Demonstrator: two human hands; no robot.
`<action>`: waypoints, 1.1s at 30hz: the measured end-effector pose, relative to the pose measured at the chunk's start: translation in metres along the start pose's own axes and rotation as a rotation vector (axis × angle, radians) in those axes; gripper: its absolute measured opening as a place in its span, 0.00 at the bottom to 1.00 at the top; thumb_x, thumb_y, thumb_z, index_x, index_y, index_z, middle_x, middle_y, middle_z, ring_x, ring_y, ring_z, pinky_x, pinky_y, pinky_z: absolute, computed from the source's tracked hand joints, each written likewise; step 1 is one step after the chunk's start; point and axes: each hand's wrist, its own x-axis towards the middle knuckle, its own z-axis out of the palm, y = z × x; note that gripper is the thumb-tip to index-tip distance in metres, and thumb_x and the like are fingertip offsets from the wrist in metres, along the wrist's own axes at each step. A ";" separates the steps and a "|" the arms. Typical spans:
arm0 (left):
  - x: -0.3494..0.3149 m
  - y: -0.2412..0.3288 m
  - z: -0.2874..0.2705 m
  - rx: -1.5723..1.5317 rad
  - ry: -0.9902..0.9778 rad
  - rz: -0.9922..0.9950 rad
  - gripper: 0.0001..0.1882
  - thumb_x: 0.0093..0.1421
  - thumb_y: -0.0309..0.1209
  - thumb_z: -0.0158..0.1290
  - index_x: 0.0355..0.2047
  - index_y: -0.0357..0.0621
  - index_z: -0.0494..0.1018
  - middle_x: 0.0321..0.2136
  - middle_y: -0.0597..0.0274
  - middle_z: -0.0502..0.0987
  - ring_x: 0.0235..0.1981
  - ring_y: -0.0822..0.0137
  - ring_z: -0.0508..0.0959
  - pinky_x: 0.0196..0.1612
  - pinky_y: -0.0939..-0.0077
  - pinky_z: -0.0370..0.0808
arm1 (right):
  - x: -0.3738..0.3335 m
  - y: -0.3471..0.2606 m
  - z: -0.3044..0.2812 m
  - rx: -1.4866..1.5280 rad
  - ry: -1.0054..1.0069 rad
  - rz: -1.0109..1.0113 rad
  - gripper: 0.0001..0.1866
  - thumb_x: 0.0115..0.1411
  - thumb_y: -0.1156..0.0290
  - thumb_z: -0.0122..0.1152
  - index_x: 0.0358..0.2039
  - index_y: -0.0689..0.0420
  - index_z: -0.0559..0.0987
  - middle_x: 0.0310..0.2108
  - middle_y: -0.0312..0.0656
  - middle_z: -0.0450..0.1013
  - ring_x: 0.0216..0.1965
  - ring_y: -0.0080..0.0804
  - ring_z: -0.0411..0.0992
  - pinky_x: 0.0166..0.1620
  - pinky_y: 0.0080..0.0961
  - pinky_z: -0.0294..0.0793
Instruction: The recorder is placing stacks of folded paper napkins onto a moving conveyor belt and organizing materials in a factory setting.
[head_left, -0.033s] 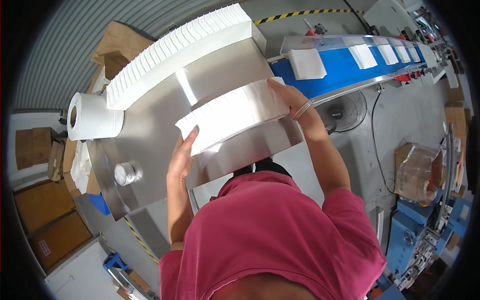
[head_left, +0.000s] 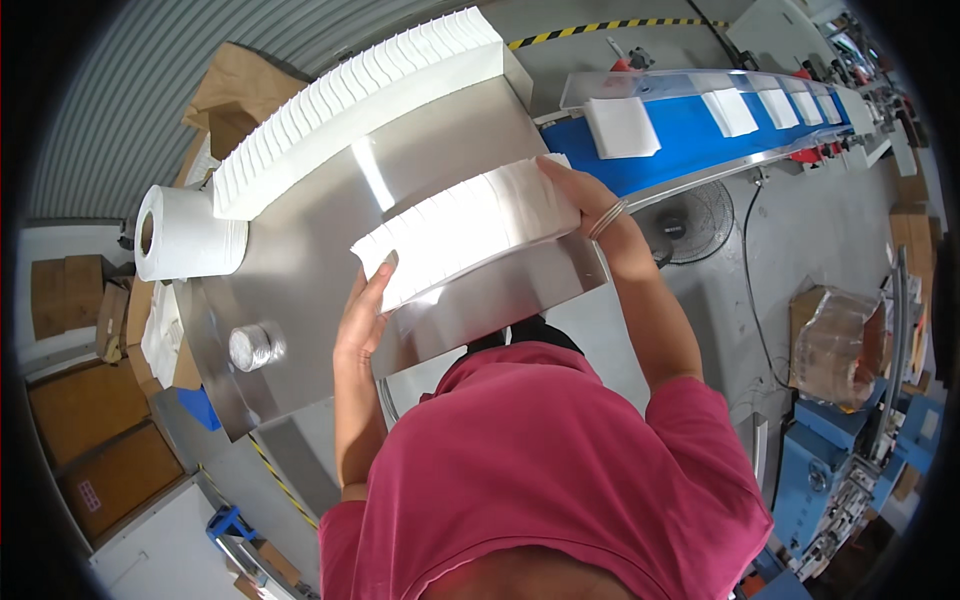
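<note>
Between my two hands is a row of folded white paper napkins (head_left: 470,232), pressed together and lying over the near part of the steel table (head_left: 310,290). My left hand (head_left: 366,312) grips its left end, thumb on the front side. At the other end, my right hand (head_left: 577,190) is closed round the last napkins; its fingertips are partly hidden behind them. A longer row of the same napkins (head_left: 360,100) stands along the table's far edge. To the right, a blue conveyor belt (head_left: 680,140) carries several separate napkin bundles, the nearest bundle (head_left: 622,128) beside the table.
A large white paper roll (head_left: 190,235) lies at the table's left corner, and a clear-wrapped roll (head_left: 256,346) sits nearer me. A floor fan (head_left: 690,225) is under the conveyor. Cardboard boxes (head_left: 95,400) stand at the left, blue machinery (head_left: 815,470) at the lower right.
The napkin bundles on the belt have shifted slightly to the right. Both my hands and the napkins between them stay almost the same.
</note>
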 end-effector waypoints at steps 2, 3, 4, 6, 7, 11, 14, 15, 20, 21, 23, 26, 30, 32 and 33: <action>0.004 -0.008 -0.009 0.004 0.002 0.007 0.41 0.54 0.48 0.52 0.59 0.38 0.49 0.55 0.54 0.60 0.55 0.59 0.63 0.53 0.64 0.63 | 0.003 0.002 -0.009 -0.301 0.083 -0.139 0.26 0.54 0.50 0.54 0.38 0.64 0.74 0.33 0.44 0.73 0.33 0.30 0.72 0.36 0.28 0.70; 0.008 -0.013 -0.017 0.015 -0.012 -0.020 0.48 0.51 0.50 0.53 0.60 0.37 0.40 0.58 0.50 0.53 0.59 0.56 0.51 0.56 0.55 0.47 | 0.006 0.004 -0.016 -0.603 0.167 -0.276 0.23 0.56 0.53 0.52 0.37 0.63 0.74 0.32 0.46 0.74 0.34 0.32 0.73 0.36 0.30 0.71; 0.011 -0.016 -0.020 0.025 -0.025 -0.046 0.56 0.49 0.53 0.55 0.61 0.35 0.32 0.61 0.47 0.47 0.64 0.53 0.39 0.60 0.46 0.32 | 0.009 0.005 -0.022 -0.604 0.166 -0.278 0.23 0.56 0.53 0.52 0.37 0.63 0.74 0.32 0.46 0.74 0.34 0.32 0.73 0.36 0.30 0.71; 0.010 -0.012 -0.014 0.021 -0.045 -0.030 0.56 0.49 0.53 0.55 0.61 0.35 0.31 0.61 0.47 0.46 0.64 0.53 0.39 0.60 0.47 0.32 | 0.020 0.009 -0.037 -1.453 0.204 -0.338 0.19 0.56 0.60 0.52 0.38 0.65 0.73 0.28 0.42 0.74 0.31 0.35 0.74 0.36 0.29 0.73; 0.009 -0.012 -0.013 0.017 -0.064 -0.016 0.56 0.49 0.52 0.55 0.61 0.35 0.31 0.61 0.48 0.46 0.64 0.53 0.40 0.60 0.48 0.33 | 0.027 0.014 -0.051 -1.453 0.201 -0.338 0.19 0.56 0.60 0.52 0.38 0.65 0.73 0.28 0.42 0.74 0.31 0.35 0.74 0.36 0.29 0.73; 0.011 -0.013 -0.011 0.015 -0.012 -0.024 0.54 0.49 0.53 0.55 0.61 0.36 0.34 0.61 0.48 0.46 0.64 0.54 0.40 0.60 0.47 0.34 | 0.038 -0.001 -0.072 0.371 0.193 -0.118 0.26 0.53 0.55 0.58 0.43 0.64 0.68 0.35 0.46 0.72 0.36 0.39 0.73 0.39 0.34 0.76; 0.008 -0.009 -0.001 0.070 -0.024 -0.036 0.53 0.49 0.54 0.54 0.62 0.38 0.37 0.61 0.48 0.46 0.64 0.53 0.40 0.59 0.45 0.34 | 0.030 0.004 -0.052 0.208 0.098 -0.017 0.28 0.54 0.50 0.57 0.42 0.65 0.71 0.36 0.43 0.72 0.40 0.33 0.70 0.43 0.25 0.71; 0.009 -0.010 -0.001 0.077 -0.018 -0.033 0.52 0.49 0.54 0.54 0.62 0.39 0.38 0.61 0.48 0.46 0.64 0.53 0.40 0.59 0.44 0.34 | 0.026 0.014 -0.042 0.017 -0.001 -0.091 0.29 0.53 0.49 0.57 0.41 0.65 0.71 0.36 0.42 0.72 0.38 0.30 0.70 0.40 0.23 0.71; 0.010 -0.008 0.005 0.072 -0.035 -0.039 0.52 0.49 0.55 0.54 0.62 0.40 0.38 0.62 0.48 0.44 0.64 0.52 0.39 0.58 0.42 0.34 | 0.009 0.009 -0.005 -0.498 0.123 -0.202 0.28 0.53 0.51 0.57 0.40 0.65 0.72 0.35 0.40 0.72 0.35 0.24 0.70 0.37 0.20 0.69; 0.010 -0.007 0.007 0.071 -0.038 -0.043 0.53 0.49 0.55 0.54 0.62 0.39 0.37 0.62 0.48 0.44 0.64 0.52 0.39 0.58 0.42 0.33 | 0.016 0.010 -0.011 -0.376 0.096 -0.155 0.27 0.53 0.51 0.58 0.40 0.65 0.72 0.35 0.40 0.72 0.34 0.24 0.70 0.37 0.20 0.69; 0.011 -0.009 0.006 0.071 -0.041 -0.040 0.54 0.48 0.55 0.54 0.62 0.39 0.36 0.62 0.48 0.44 0.64 0.52 0.39 0.58 0.42 0.33 | 0.019 0.012 -0.016 -0.256 0.066 -0.113 0.27 0.53 0.52 0.58 0.40 0.65 0.72 0.35 0.40 0.72 0.34 0.24 0.70 0.37 0.20 0.69; 0.014 -0.017 0.001 0.072 0.015 -0.052 0.55 0.48 0.55 0.54 0.62 0.38 0.35 0.62 0.47 0.44 0.64 0.52 0.38 0.58 0.41 0.33 | 0.018 0.015 -0.018 -0.524 0.238 -0.393 0.24 0.53 0.55 0.58 0.40 0.65 0.72 0.34 0.41 0.72 0.33 0.26 0.71 0.35 0.21 0.70; 0.014 -0.018 0.000 0.078 -0.001 -0.047 0.55 0.48 0.56 0.54 0.62 0.38 0.34 0.62 0.47 0.44 0.64 0.52 0.39 0.58 0.42 0.33 | 0.029 0.008 -0.057 -0.926 0.325 -0.345 0.23 0.52 0.55 0.56 0.39 0.62 0.73 0.34 0.48 0.73 0.36 0.33 0.73 0.41 0.25 0.70; 0.016 -0.019 0.001 0.068 -0.002 -0.047 0.55 0.48 0.56 0.54 0.62 0.38 0.35 0.62 0.47 0.44 0.64 0.53 0.39 0.58 0.42 0.33 | 0.033 -0.002 -0.069 -0.186 0.245 -0.146 0.21 0.54 0.57 0.56 0.42 0.58 0.71 0.34 0.47 0.73 0.36 0.35 0.73 0.43 0.27 0.71; 0.015 -0.017 0.003 0.071 -0.022 -0.040 0.54 0.49 0.55 0.54 0.62 0.38 0.35 0.61 0.47 0.44 0.64 0.53 0.39 0.58 0.42 0.32 | 0.033 0.000 -0.072 0.110 0.264 -0.164 0.23 0.54 0.55 0.56 0.44 0.58 0.70 0.36 0.47 0.72 0.37 0.36 0.72 0.43 0.26 0.71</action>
